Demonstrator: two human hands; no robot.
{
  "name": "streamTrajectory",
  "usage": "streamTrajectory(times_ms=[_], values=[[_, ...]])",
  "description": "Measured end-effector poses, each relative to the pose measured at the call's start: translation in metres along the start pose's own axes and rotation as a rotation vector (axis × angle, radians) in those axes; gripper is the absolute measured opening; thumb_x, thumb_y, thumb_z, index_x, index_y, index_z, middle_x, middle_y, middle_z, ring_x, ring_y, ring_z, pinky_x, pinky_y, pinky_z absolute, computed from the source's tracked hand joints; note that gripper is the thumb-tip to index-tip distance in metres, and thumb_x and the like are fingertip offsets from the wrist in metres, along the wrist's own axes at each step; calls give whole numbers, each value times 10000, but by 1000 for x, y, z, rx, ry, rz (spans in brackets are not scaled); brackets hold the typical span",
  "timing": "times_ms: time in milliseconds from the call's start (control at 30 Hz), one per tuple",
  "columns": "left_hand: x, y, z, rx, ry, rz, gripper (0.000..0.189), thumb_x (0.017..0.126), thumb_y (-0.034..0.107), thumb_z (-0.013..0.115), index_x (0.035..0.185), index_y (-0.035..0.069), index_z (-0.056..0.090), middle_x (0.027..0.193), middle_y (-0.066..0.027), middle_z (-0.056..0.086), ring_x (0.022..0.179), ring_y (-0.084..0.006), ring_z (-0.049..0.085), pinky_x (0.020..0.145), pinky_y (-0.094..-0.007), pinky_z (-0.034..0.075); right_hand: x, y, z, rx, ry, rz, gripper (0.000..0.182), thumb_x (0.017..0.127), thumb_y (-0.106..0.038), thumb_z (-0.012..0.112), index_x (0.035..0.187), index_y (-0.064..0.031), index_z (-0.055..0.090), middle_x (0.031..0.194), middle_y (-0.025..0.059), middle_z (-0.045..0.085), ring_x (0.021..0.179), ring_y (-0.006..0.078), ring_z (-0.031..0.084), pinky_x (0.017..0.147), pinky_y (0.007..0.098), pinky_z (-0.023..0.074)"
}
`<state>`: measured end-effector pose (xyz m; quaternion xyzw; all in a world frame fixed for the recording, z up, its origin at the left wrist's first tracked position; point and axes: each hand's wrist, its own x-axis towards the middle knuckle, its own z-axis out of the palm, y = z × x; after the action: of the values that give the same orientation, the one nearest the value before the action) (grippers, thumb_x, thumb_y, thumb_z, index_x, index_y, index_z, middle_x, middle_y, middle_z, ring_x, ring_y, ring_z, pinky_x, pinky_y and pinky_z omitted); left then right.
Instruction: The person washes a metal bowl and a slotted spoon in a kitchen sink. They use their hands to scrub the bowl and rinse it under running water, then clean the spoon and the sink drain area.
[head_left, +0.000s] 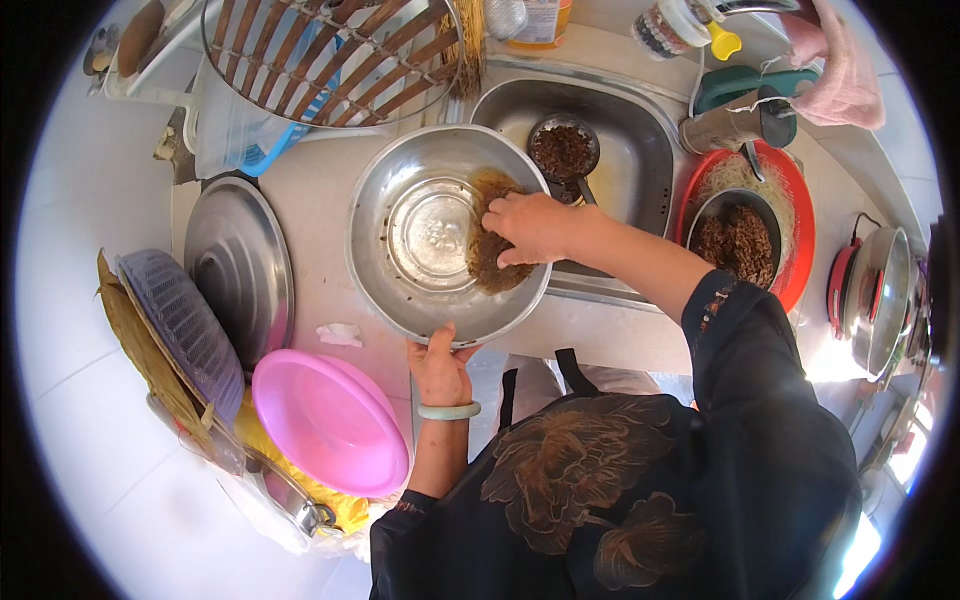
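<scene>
A large stainless steel basin (420, 307) is tilted over the counter beside the sink. My left hand (441, 369), with a pale bangle on its wrist, grips the basin's near rim. Inside the basin, at its right wall, my right hand (536, 227) presses on a wet brown cloth or mesh-like mass (501, 262); how far the fingers close on it is partly hidden. Dark bits stick to the basin's inner wall. A small strainer or pot (564, 147) of wet brown material sits in the steel sink (637, 180).
On the right, a bowl of brown material (735, 240) rests in a red basket (804, 225). At left are a pink plastic basin (330, 420), a round metal lid (240, 262) and a purple-grey basket (184, 330). A wooden-slatted rack (330, 60) and straw brush (469, 45) stand behind.
</scene>
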<state>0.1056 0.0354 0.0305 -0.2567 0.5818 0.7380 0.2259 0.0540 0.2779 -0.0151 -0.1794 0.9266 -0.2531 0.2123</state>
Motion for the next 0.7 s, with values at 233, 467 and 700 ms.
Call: streamTrajectory(times_ms=[233,467,700], values=[[2,0,-3,13,-20,-1,403,842,52,558,1235,61,469,1137,-125,588,929,-252,654,695,-415,616,-10,-23,19,59,47,4,480,743,-317,746,1057,-11,550,1056,154,536,1005,346,554,841,426,497],[0,1,0,0,-6,16,391,852,53,556,1232,56,466,1137,-120,588,931,-250,655,690,-400,620,-10,-23,32,-30,148,35,338,749,-163,693,1032,-22,573,1036,155,531,979,331,562,808,415,512],[2,0,-2,2,-17,1,374,852,52,554,1219,60,482,1128,-117,599,933,-250,658,692,-400,621,-5,-13,34,-47,112,13,265,721,-28,612,984,-13,579,998,154,552,937,332,588,778,403,522]])
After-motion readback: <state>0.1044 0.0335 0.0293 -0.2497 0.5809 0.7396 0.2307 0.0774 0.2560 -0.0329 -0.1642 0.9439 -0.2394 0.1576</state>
